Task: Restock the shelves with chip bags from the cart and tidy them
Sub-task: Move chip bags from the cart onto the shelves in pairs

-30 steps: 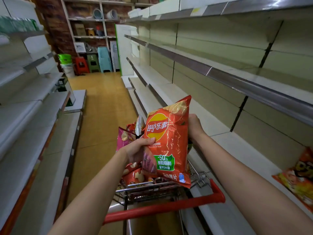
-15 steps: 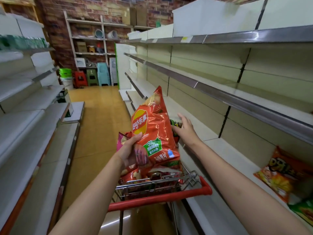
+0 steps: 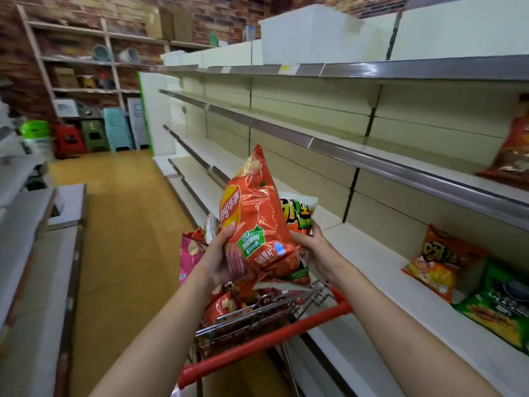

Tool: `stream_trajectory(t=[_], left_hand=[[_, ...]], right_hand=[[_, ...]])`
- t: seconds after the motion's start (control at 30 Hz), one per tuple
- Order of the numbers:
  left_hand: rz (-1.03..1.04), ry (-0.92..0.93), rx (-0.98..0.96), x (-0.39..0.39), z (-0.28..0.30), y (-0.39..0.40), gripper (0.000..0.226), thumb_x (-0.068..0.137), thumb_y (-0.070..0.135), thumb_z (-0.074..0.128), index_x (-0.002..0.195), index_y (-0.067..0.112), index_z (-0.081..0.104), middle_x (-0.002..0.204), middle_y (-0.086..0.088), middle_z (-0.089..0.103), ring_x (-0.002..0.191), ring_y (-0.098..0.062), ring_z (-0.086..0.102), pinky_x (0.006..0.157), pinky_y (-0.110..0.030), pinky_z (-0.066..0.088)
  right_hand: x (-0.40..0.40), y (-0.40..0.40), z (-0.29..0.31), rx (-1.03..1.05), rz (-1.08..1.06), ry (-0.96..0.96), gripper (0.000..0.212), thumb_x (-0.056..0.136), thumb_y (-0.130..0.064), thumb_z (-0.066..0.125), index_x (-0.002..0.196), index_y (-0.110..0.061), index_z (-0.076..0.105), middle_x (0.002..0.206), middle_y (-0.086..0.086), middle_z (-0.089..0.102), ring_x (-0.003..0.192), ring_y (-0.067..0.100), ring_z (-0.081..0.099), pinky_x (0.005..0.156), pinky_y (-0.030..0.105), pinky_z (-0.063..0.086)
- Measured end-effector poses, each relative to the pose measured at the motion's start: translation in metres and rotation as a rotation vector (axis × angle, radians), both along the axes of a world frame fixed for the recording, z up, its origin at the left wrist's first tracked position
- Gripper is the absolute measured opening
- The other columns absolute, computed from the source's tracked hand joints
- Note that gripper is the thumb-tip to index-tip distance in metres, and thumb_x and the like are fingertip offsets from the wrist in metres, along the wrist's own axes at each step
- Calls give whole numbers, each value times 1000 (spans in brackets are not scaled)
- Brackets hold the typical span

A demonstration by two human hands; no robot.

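The left hand [image 3: 221,260] gripped the lower left corner of an orange chip bag [image 3: 254,222], holding it upright above the cart [image 3: 266,343]. The right hand [image 3: 310,245] had its fingers curled round a second bag [image 3: 300,216], orange and green, just behind the first; how firmly it held was hard to tell. More bags lay heaped in the cart below both hands. Past the cart's right side ran the lower shelf [image 3: 372,262], where an orange snack bag [image 3: 440,262] and a green one [image 3: 498,310] already leaned.

To do this step well, each bag probably wanted carrying by its sealed edge rather than its puffed middle, then standing face out on that shelf beside the leaning bags, without crushing them.
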State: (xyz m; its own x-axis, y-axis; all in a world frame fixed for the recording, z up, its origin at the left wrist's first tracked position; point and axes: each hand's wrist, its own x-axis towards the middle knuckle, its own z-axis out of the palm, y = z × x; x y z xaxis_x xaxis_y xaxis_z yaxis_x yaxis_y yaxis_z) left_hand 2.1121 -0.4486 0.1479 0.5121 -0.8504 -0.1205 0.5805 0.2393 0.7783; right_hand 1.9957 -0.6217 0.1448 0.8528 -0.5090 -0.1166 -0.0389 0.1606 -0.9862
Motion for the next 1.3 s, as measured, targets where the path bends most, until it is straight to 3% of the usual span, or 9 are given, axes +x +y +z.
stream_trajectory(t=[0.1,0.27,0.47,0.6,0.67,0.77,1.03,1.17,1.3], left_hand=[[-55,6,-28,1,5,-5,106,7,38,97,101,6,61,83,-16,74,68,-28,72,55,-39,59],[-158,-46,-1,4,0,-18,107,8,41,97,103,7,60,83,-14,74,68,-27,72,56,-36,59],[-356,-138,118,-6,-19,-49,109,17,40,98,111,3,59,96,-18,73,81,-30,72,68,-40,59],[-473,-222,211,-31,-22,-69,68,55,43,82,107,5,59,87,-14,75,73,-26,73,65,-36,58],[-510,-256,239,-47,-23,-82,52,68,41,66,106,6,58,86,-14,75,73,-26,72,70,-38,56],[-561,-305,247,-74,-24,-102,56,68,43,66,109,6,59,93,-16,74,82,-29,71,76,-40,54],[-735,-389,201,-160,-27,-130,105,40,52,92,126,8,53,107,-17,71,96,-35,70,86,-48,54],[-818,-403,177,-206,-28,-125,105,37,51,93,125,10,53,106,-16,72,94,-34,71,81,-44,56],[-873,-418,186,-251,-28,-117,82,59,43,84,127,11,51,104,-15,73,91,-32,72,76,-41,57]], right_hand=[[-10,9,-2,17,-14,-33,96,56,-37,82,136,-31,31,128,13,60,111,32,62,99,51,47],[-38,15,-2,-64,-196,-39,111,45,-48,91,137,-23,36,121,11,65,100,30,69,94,50,52],[-102,10,-1,-162,-519,40,64,75,-30,78,127,-22,41,108,-1,66,88,12,68,62,19,54],[-153,6,-4,-188,-671,110,70,73,-35,80,128,-23,39,118,-3,61,101,13,62,80,25,52],[-177,6,-4,-199,-738,133,93,58,-49,84,134,-22,38,124,-1,59,110,17,60,96,35,50],[-214,7,-3,-206,-838,167,111,44,-59,87,137,-22,38,128,1,59,114,19,59,103,41,46],[-306,30,-3,-224,-1015,247,82,74,-38,80,138,-22,33,133,-9,48,116,10,47,98,28,38],[-348,52,-10,-170,-1079,236,75,75,-36,80,133,-27,34,126,-4,55,112,16,56,94,33,47],[-392,78,-15,-114,-1145,217,76,71,-34,83,132,-24,38,123,0,60,108,19,61,92,39,52]])
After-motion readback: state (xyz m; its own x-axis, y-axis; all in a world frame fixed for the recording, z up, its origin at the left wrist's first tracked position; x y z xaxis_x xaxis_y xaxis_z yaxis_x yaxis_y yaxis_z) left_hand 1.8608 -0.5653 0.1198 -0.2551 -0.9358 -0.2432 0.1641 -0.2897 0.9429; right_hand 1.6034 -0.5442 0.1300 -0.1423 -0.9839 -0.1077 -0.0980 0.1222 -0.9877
